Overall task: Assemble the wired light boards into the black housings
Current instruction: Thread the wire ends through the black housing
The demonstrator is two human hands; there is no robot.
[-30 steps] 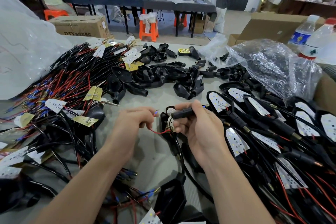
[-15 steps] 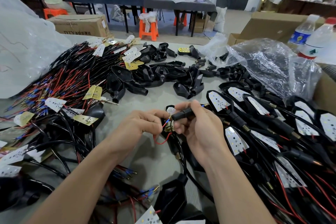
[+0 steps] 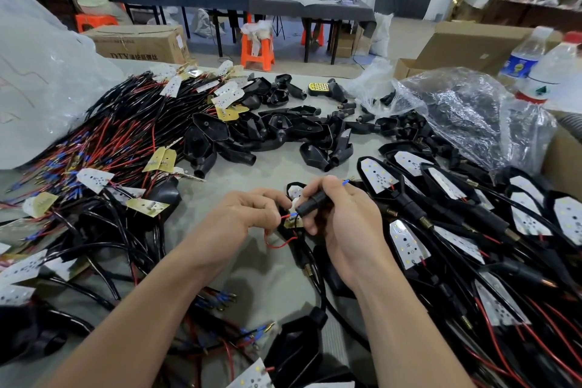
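Left grip (image 3: 248, 214): pinching the red wire (image 3: 283, 243).
Right grip (image 3: 346, 224): at 3 o'clock, curled round the black housing (image 3: 311, 201) stem.

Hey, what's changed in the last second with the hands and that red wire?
The left hand moved right, bringing the pinched red wire up to the stem of the black housing; the wire's slack now loops below. The right hand gripped the housing throughout, hardly moving.

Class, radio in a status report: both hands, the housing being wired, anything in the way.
Left hand pinches the red wire. Right hand grips the black housing by its stem. Light board not yet seated. Nothing blocks; loose housings piled beyond.
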